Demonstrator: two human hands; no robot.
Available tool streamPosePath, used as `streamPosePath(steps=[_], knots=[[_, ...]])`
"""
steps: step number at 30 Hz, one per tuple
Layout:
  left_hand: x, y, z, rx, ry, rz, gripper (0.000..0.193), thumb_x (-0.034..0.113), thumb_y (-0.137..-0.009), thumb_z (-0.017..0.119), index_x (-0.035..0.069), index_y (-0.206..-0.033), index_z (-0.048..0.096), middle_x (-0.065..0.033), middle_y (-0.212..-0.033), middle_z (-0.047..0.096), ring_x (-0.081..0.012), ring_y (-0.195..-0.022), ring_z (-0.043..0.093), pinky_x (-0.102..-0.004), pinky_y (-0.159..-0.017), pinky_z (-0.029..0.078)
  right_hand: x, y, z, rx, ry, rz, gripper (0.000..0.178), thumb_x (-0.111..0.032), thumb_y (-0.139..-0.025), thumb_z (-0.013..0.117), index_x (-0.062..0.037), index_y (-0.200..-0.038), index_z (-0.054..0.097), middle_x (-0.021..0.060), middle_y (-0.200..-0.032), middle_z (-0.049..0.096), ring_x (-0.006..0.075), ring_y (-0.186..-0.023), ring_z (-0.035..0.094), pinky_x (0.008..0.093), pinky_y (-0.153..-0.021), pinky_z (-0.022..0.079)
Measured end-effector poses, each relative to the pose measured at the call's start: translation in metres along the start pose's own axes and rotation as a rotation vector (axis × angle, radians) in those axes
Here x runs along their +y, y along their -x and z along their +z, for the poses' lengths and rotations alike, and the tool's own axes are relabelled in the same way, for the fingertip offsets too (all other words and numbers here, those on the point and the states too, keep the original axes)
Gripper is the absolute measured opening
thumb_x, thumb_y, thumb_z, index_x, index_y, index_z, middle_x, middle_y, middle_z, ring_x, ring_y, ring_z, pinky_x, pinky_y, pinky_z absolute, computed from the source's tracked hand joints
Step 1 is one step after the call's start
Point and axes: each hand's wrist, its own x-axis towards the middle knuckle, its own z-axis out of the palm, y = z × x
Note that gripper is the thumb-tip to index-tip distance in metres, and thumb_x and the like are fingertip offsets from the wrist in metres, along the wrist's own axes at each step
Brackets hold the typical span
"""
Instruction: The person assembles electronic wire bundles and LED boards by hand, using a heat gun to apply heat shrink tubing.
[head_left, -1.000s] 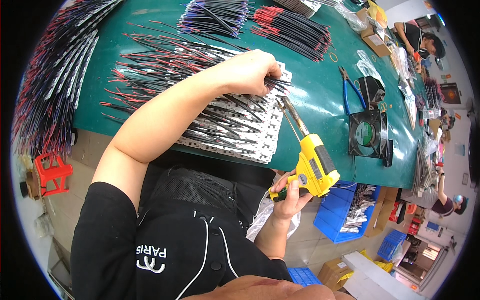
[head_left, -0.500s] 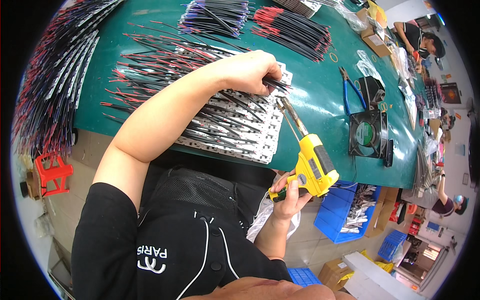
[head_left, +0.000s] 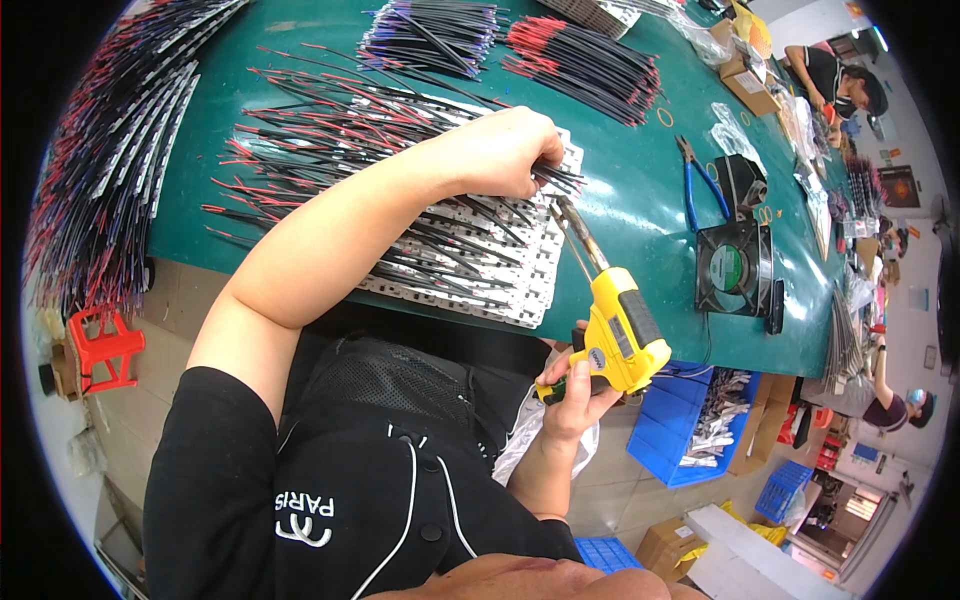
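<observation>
My left hand (head_left: 515, 150) reaches over from the left, its fingers closed round black wires (head_left: 562, 178) near the right edge of a white circuit board panel (head_left: 540, 290). My right hand (head_left: 575, 398) grips a yellow soldering gun (head_left: 622, 335) by its handle from below. The gun points up and to the left, and its metal tip lies close below the wire ends at my left fingers; I cannot tell if they touch. Many black wires with red ends (head_left: 290, 150) spread leftward over the panel, partly hidden by my left forearm.
On the green table (head_left: 640, 180) lie blue-handled pliers (head_left: 703, 185) and a black fan (head_left: 735, 268) at the right. Wire bundles (head_left: 585, 68) rest at the back, with wired boards (head_left: 130, 160) piled far left. A blue bin (head_left: 665, 425) stands below the table edge. Two people work farther right.
The soldering gun has shifted slightly left, its tip still near the wire ends. My left hand has moved very little and keeps hold of the wires.
</observation>
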Motion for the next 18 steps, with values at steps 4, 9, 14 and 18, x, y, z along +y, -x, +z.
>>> streamPosePath(steps=[4,9,14,18], knots=[[-0.0040,0.0016,0.0038,0.064,-0.007,0.038,0.018,0.006,-0.065,0.068,-0.002,-0.079,0.061,-0.0165,-0.074,0.060,-0.0306,-0.071,0.060,-0.0346,-0.065,0.047,-0.0029,-0.0001,0.0022,0.054,-0.050,-0.020,0.042,-0.012,-0.086,0.045,0.0084,-0.121,0.034,0.0127,-0.064,0.051,0.0125,-0.044,0.047,0.0276,-0.051,0.050],[-0.0022,0.0010,0.0022,0.043,-0.004,0.013,0.018,0.006,-0.065,0.068,-0.002,-0.079,0.061,-0.0166,-0.073,0.060,-0.0307,-0.071,0.060,-0.0345,-0.064,0.047,-0.0025,0.0007,-0.0005,0.043,-0.037,0.001,0.036,-0.013,-0.086,0.048,0.0076,-0.114,0.039,0.0081,-0.057,0.048,0.0124,-0.045,0.046,0.0261,-0.047,0.046],[-0.0015,0.0004,0.0021,0.046,-0.008,0.020,0.018,0.006,-0.064,0.067,-0.002,-0.078,0.061,-0.0169,-0.073,0.060,-0.0307,-0.070,0.060,-0.0347,-0.064,0.047,-0.0028,0.0002,0.0014,0.030,-0.058,0.031,0.026,-0.013,-0.086,0.049,0.0053,-0.103,0.043,0.0083,-0.057,0.048,0.0124,-0.044,0.046,0.0234,-0.042,0.042],[0.0001,0.0005,0.0025,0.049,-0.026,0.001,0.018,0.006,-0.063,0.067,-0.002,-0.079,0.061,-0.0171,-0.073,0.060,-0.0311,-0.071,0.060,-0.0348,-0.064,0.047,-0.0019,-0.0008,0.0021,0.016,-0.059,0.041,0.025,-0.012,-0.086,0.049,0.0054,-0.104,0.043,0.0083,-0.057,0.048,0.0119,-0.044,0.045,0.0232,-0.042,0.042]])
